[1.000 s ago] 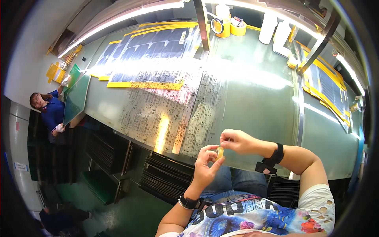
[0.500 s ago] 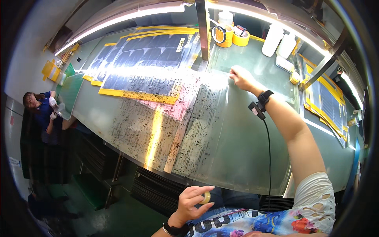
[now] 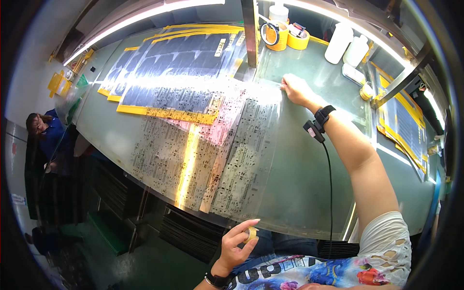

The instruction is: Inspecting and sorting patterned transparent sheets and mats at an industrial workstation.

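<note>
My left hand (image 3: pixel 237 245) is by the table's near edge, in front of my body, fingers curled around a small roll of clear yellowish tape (image 3: pixel 250 235). My right hand (image 3: pixel 298 91) is stretched out over the table, thumb and fingertips pinched together at the top right corner of a transparent film sheet (image 3: pixel 246 164) printed with a dark circuit pattern. Whatever sits in that pinch is too small to make out. Beneath the film, a pink patterned sheet (image 3: pixel 226 126) shows through. A black strap with a small cabled device (image 3: pixel 316 128) is around my right wrist.
Dark films with yellow taped edges (image 3: pixel 183 60) lie at the far left; more films (image 3: pixel 401 128) are at the right. A metal post (image 3: pixel 251 38), yellow tape rolls (image 3: pixel 297 39) and white bottles (image 3: pixel 339 43) stand at the back. A co-worker (image 3: pixel 53 137) is at the left.
My right hand stays at the film's corner. My left hand, with the tape roll, has risen slightly. The co-worker's green panel has swung to nearly edge-on. The view has shifted a little.
</note>
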The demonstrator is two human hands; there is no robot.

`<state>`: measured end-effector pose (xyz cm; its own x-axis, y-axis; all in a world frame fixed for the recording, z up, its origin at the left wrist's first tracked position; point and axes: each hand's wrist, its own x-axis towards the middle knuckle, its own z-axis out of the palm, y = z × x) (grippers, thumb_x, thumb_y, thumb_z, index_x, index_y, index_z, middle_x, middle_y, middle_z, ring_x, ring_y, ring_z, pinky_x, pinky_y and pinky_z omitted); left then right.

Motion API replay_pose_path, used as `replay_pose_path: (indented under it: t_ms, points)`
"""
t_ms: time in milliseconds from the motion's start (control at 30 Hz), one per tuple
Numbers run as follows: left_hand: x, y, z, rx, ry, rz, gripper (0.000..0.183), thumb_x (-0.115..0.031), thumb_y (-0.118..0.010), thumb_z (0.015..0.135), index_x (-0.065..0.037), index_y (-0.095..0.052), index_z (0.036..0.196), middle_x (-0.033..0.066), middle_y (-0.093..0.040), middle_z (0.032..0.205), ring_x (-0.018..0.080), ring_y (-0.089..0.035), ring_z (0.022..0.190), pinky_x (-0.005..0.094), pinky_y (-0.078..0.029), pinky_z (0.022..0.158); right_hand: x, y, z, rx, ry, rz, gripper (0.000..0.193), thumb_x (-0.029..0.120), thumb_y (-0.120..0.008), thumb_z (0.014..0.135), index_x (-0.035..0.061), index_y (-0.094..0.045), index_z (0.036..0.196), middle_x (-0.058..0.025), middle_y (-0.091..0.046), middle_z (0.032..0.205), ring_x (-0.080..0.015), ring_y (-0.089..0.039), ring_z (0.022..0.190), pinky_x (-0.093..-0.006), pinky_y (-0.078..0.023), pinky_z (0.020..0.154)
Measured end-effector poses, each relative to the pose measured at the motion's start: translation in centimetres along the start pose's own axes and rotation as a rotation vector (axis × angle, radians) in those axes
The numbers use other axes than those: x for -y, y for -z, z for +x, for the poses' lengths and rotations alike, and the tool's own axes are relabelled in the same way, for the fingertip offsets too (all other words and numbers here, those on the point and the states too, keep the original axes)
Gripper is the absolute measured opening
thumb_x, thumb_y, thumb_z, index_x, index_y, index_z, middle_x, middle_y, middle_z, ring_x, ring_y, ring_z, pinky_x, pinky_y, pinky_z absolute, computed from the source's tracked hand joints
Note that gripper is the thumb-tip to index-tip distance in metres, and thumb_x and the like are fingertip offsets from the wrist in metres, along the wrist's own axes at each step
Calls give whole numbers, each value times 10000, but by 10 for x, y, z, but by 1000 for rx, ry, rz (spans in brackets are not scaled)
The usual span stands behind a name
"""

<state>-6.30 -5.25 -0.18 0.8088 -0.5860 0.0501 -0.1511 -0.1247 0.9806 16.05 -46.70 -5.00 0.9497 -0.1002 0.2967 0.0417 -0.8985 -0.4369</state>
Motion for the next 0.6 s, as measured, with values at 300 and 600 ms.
replay_pose_path:
  t_ms: [300, 600]
  points:
    - [0, -1, -3, 27, 7, 13, 175, -25, -684, 754, 29, -542, 669, 179, -626, 1143, 193, -630, 786, 266, -507, 696, -1, -2, 0, 11, 18, -23, 127, 134, -585, 840, 29, -533, 889, -197, -584, 850, -395, -570, 818, -432, -467, 733]
    - [3, 0, -4, 74, 95, -52, 117, -22, -622, 797, 68, -589, 730, 209, -588, 1187, 222, -674, 847, 303, -524, 758, -2, 1, 8, -3, -50, -47, 172, 163, -601, 852, 89, -493, 962, -147, -579, 804, -317, -575, 764, -386, -460, 696]
